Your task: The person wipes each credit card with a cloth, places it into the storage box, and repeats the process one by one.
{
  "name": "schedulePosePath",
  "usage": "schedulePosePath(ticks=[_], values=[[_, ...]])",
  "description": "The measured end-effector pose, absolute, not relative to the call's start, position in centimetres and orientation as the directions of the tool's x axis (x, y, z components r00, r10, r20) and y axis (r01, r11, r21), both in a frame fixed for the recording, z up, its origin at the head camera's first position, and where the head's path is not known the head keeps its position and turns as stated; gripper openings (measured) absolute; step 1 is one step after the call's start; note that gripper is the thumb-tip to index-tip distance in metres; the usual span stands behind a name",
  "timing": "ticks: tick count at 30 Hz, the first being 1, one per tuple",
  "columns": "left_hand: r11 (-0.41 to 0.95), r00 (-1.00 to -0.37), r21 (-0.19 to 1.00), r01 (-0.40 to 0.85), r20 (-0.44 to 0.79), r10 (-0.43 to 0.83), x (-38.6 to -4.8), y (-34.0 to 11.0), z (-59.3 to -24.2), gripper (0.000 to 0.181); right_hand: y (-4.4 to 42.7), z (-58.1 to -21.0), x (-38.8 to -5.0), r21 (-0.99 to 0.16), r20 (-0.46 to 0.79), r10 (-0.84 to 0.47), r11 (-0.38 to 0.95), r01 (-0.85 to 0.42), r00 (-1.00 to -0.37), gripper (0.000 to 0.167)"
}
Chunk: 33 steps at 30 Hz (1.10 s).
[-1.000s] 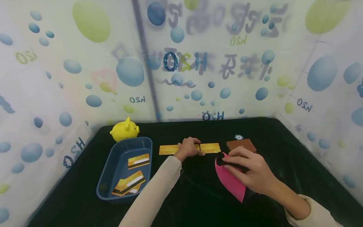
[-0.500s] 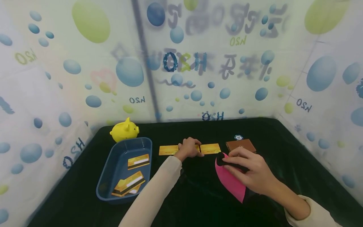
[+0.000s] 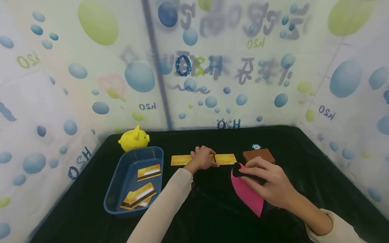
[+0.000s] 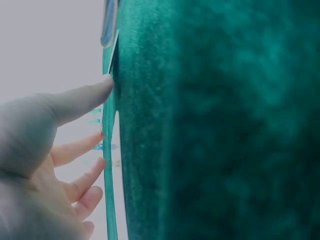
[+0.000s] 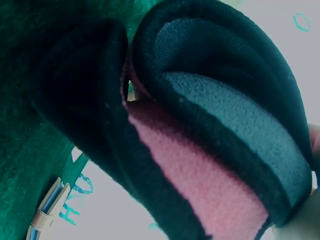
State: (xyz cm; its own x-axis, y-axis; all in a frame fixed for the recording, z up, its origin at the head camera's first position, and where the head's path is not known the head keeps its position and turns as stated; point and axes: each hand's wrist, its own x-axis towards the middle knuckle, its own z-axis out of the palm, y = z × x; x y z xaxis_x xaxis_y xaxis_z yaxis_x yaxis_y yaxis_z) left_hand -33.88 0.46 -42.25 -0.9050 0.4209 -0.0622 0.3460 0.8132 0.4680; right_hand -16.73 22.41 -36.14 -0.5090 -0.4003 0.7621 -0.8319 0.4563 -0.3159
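My left hand (image 3: 203,159) rests over the middle of a row of yellow cards (image 3: 225,159), fingers spread and touching the middle card, which it mostly covers. In the left wrist view the thumb of that hand (image 4: 55,130) meets a thin card edge on the green cloth, with the other fingertips apart from it. My right hand (image 3: 268,180) pinches a pink and black soft pouch-like item (image 3: 247,195) between thumb and fingers. In the right wrist view this folded item (image 5: 195,165) fills most of the picture, and only part of the hand (image 5: 300,220) shows.
A blue tray (image 3: 107,199) with several gold cards (image 3: 149,172) stands on the left, a yellow piggy bank (image 3: 133,139) behind it. On the right lie a brown wallet (image 3: 258,155) and a round chip (image 3: 256,146). Patterned curtains surround the dark green tabletop.
Almost nothing differs. The left wrist and sleeve have shifted very slightly to the left, while the right hand keeps its hold on the pink and black item.
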Motion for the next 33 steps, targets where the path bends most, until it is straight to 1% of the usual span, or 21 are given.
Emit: schedulePosePath(ticks=[8, 11, 18, 25, 28, 33], values=[[0.769, -0.903, 0.523, 0.368, 0.005, 0.429, -33.4, -0.1, -42.1, 0.054, 22.3, -36.0, -16.9, -0.297, 0.768, -0.4, 0.469, -0.832, -0.5, 0.035], [0.752, -0.905, 0.543, 0.374, 0.038, 0.424, -33.1, -0.3, -42.0, 0.053, 22.2, -36.0, -17.0, -0.288, 0.773, -0.405, 0.46, -0.84, -0.487, 0.034], [0.711, -0.894, 0.578, 0.401, 0.076, 0.442, -32.1, -0.7, -41.8, 0.053, 22.0, -36.1, -17.0, -0.287, 0.776, -0.409, 0.449, -0.846, -0.48, 0.035], [0.683, -0.892, 0.601, 0.414, 0.118, 0.436, -31.2, -0.8, -41.6, 0.051, 21.8, -36.3, -17.3, -0.261, 0.8, -0.411, 0.418, -0.87, -0.437, 0.031], [0.666, -0.894, 0.623, 0.41, 0.129, 0.43, -30.8, -1.0, -41.5, 0.051, 21.8, -36.3, -17.3, -0.254, 0.804, -0.412, 0.414, -0.874, -0.429, 0.031], [0.641, -0.898, 0.652, 0.405, 0.154, 0.412, -30.0, -1.2, -41.4, 0.053, 21.7, -36.2, -17.3, -0.257, 0.802, -0.412, 0.417, -0.872, -0.433, 0.031]])
